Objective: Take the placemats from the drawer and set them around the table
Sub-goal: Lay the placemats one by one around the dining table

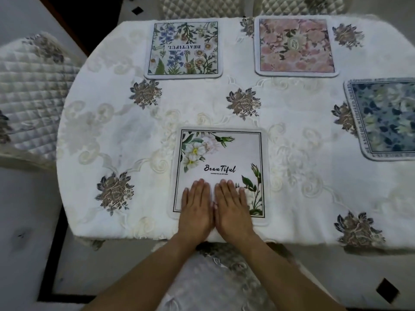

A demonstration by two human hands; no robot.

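A quilted chair (33,90) stands off the table's left end. Your left hand (196,212) and right hand (233,212) lie flat, fingers straight, gripping nothing, side by side on the near white placemat (224,153). Beyond lie the green floral placemat (184,50) and pink placemat (296,46); the blue placemat (386,117) sits far right on the tablecloth (89,142).

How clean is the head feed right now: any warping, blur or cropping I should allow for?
Head view: wide-angle bend bows the table edge; lighting is soft and even, with no glare; the white mat under both flat hands, left and right, has readable lettering; the blue mat is cut off at the right edge; the picture is slightly soft overall.
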